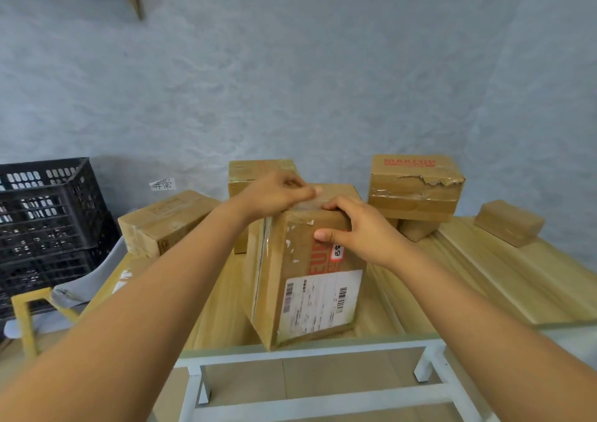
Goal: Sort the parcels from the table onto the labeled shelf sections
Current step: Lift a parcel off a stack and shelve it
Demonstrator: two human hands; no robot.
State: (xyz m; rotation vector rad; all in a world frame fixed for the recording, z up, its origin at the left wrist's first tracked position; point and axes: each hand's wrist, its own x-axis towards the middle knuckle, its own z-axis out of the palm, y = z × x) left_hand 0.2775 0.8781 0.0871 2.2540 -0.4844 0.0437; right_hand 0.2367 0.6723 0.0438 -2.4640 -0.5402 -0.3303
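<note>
A tall cardboard parcel with a white shipping label and a small red-bordered sticker stands upright near the front edge of the wooden table. My left hand lies over its top far edge, fingers curled on the taped top. My right hand grips its top right corner, thumb on the front face. Other parcels sit behind: one lying at the left, one behind my left hand, a torn box printed MAKEUP stacked on a smaller box, and a small flat parcel at the right.
Stacked black plastic crates stand at the left beside a grey chair with yellow legs. A small paper note is stuck on the grey wall. The table's white metal frame runs below the front edge.
</note>
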